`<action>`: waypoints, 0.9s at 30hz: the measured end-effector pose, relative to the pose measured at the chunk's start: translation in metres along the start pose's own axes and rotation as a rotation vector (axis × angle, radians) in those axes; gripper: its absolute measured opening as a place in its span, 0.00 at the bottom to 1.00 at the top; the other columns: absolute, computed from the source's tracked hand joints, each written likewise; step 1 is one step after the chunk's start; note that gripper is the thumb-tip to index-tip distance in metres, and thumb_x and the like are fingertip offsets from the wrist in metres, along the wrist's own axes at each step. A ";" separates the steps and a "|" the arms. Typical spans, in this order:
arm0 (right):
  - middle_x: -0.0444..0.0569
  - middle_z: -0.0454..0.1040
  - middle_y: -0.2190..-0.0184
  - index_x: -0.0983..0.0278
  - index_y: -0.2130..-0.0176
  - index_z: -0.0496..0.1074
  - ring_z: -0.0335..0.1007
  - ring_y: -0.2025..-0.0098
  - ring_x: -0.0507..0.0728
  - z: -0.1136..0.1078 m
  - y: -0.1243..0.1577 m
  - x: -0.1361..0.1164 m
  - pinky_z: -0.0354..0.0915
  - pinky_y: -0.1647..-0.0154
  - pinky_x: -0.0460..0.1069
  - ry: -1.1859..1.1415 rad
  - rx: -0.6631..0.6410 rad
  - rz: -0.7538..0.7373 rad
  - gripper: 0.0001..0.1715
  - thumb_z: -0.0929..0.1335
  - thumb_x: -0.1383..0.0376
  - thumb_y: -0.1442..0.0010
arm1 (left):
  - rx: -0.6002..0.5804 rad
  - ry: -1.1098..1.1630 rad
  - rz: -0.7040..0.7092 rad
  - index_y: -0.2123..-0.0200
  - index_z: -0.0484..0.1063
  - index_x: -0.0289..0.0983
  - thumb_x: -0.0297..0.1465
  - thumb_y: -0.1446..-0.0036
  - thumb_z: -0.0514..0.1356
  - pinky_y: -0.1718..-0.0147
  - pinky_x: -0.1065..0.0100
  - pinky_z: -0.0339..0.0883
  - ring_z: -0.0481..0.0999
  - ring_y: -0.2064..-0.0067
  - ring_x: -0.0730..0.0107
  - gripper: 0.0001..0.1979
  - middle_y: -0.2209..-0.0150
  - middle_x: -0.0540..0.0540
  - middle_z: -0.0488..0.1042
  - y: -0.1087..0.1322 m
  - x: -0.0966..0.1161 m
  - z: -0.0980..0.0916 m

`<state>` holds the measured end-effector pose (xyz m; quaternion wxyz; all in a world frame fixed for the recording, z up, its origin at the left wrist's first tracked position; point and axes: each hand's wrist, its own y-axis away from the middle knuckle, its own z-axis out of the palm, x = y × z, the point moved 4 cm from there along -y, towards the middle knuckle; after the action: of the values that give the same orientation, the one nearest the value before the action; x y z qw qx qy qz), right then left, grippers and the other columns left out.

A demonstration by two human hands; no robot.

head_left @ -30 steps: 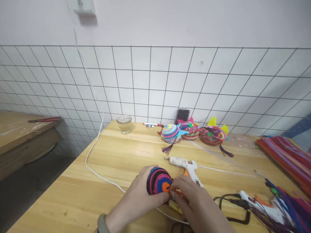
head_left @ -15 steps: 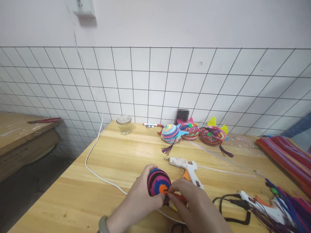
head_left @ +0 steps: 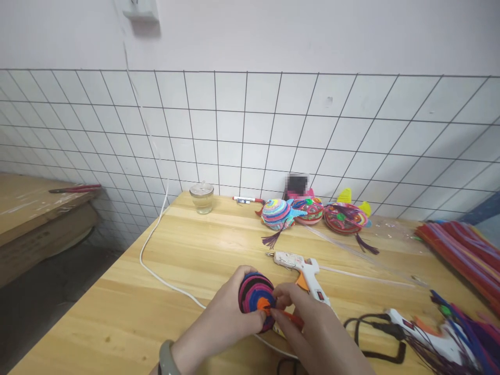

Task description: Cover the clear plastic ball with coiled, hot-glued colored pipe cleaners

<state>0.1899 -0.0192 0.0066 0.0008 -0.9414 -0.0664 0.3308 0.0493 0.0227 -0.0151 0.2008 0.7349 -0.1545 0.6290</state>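
Note:
A round craft piece (head_left: 255, 292), ringed in blue, pink, black and purple with an orange centre, is gripped from the left by my left hand (head_left: 230, 312), its thumb near the centre. My right hand (head_left: 308, 323) pinches an orange strip (head_left: 291, 317) at the piece's right side, its fingertips touching the centre area. Just beyond my hands, a white glue gun (head_left: 302, 268) with an orange trigger lies on the wooden table (head_left: 117, 307).
Three colourful fish-like crafts (head_left: 277, 213) with tassels sit at the back, beside a lidded glass cup (head_left: 202, 198) and a marker (head_left: 248, 199). Another glue gun (head_left: 425, 336) and striped fabric (head_left: 461, 250) lie right. A white cord (head_left: 156, 276) crosses the left side.
The view has shifted slightly. My right fingers have moved a little at the orange centre, and my left hand keeps its hold on the round piece.

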 end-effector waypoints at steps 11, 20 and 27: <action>0.47 0.78 0.66 0.59 0.59 0.71 0.74 0.64 0.58 -0.001 -0.001 0.004 0.67 0.64 0.51 -0.040 0.046 -0.011 0.13 0.62 0.67 0.44 | -0.102 0.057 -0.064 0.39 0.52 0.41 0.34 0.55 0.67 0.47 0.57 0.60 0.66 0.44 0.54 0.41 0.42 0.40 0.65 0.007 -0.006 -0.007; 0.45 0.78 0.69 0.58 0.62 0.72 0.74 0.68 0.56 -0.002 -0.003 0.000 0.67 0.69 0.48 -0.062 0.035 -0.027 0.11 0.62 0.67 0.43 | -0.061 0.014 0.057 0.41 0.57 0.37 0.48 0.45 0.54 0.42 0.57 0.53 0.62 0.40 0.56 0.32 0.40 0.39 0.63 0.001 -0.009 -0.007; 0.47 0.78 0.69 0.60 0.58 0.73 0.74 0.68 0.57 -0.001 -0.005 0.005 0.67 0.68 0.49 -0.039 0.028 -0.011 0.14 0.61 0.65 0.42 | -0.038 0.026 0.038 0.41 0.55 0.37 0.42 0.45 0.59 0.43 0.58 0.56 0.64 0.42 0.59 0.31 0.42 0.39 0.64 -0.002 -0.014 -0.004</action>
<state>0.1938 -0.0131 0.0043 0.0146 -0.9342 -0.0670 0.3501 0.0440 0.0260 -0.0284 0.2046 0.7196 -0.1777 0.6393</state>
